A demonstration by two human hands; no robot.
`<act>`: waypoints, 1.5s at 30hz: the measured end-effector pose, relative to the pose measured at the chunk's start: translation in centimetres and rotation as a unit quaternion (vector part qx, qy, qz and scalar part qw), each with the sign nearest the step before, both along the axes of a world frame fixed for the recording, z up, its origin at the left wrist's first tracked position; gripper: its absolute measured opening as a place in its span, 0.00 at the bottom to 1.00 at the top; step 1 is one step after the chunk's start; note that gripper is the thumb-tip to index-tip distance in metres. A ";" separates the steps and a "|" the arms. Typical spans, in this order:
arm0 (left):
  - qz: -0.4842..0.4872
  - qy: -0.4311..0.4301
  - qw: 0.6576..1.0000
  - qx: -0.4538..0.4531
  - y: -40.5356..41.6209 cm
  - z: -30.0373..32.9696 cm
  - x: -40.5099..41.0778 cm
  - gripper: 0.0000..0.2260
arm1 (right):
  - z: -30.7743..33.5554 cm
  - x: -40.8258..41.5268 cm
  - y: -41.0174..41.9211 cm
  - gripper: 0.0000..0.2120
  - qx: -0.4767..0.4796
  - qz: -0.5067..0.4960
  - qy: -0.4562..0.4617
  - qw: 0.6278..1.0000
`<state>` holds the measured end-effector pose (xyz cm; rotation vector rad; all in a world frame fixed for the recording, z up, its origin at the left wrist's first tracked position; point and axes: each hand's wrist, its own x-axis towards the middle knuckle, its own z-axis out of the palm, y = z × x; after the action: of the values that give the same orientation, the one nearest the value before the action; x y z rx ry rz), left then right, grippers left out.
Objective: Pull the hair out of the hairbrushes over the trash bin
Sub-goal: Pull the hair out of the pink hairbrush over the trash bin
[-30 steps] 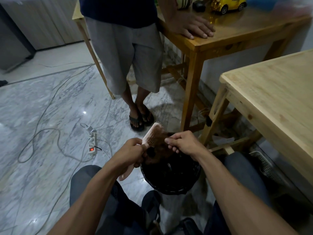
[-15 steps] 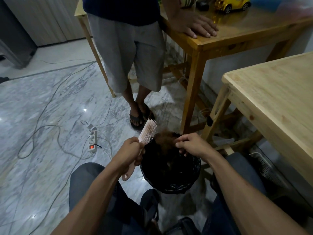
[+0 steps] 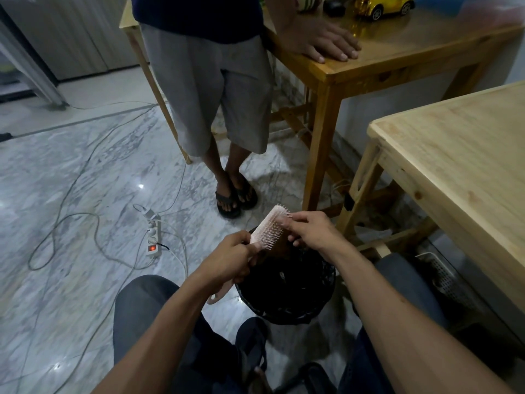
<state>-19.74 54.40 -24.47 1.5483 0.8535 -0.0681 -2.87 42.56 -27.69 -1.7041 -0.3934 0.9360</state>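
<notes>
A pink paddle hairbrush point(image 3: 269, 228) is held over a black trash bin point(image 3: 287, 288) on the floor between my knees. My left hand point(image 3: 230, 260) grips its handle, whose end sticks out below my fist. The bristles face right and look bare. My right hand point(image 3: 308, 230) is at the far end of the brush head, its fingertips pinched on the bristles there. A brownish clump of hair point(image 3: 279, 245) shows just under the brush, above the bin's dark inside. Whether my fingers hold any hair I cannot tell.
A person in grey shorts and sandals point(image 3: 233, 197) stands just beyond the bin, one hand on a wooden table point(image 3: 377, 55) that carries a yellow toy car point(image 3: 382, 5). A paler wooden table point(image 3: 466, 166) is at my right. A power strip point(image 3: 152, 234) and cables lie on the marble floor at left.
A second ago my right hand pulled a brown hair clump off the brush; it then dropped toward the bin. Now my right hand is back on the far end of the bare bristles.
</notes>
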 end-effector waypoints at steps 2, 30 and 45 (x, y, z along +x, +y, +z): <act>0.005 0.006 0.999 0.031 0.1 0.2 -0.1 0.06 | -0.3 0.5 -0.3 0.09 -0.030 -0.025 -0.029 0.999; -0.070 0.057 0.888 0.451 0.3 -0.2 -0.3 0.02 | 1.5 -0.6 0.6 0.09 -0.055 -0.095 0.008 0.994; -0.075 -0.005 0.885 0.460 -0.9 0.7 0.5 0.04 | 3.3 -0.9 0.6 0.17 -0.029 0.018 0.007 0.999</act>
<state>-19.27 53.52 -23.75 2.5034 0.7902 0.2757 -3.73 43.19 -24.35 -1.7475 -0.3910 0.9935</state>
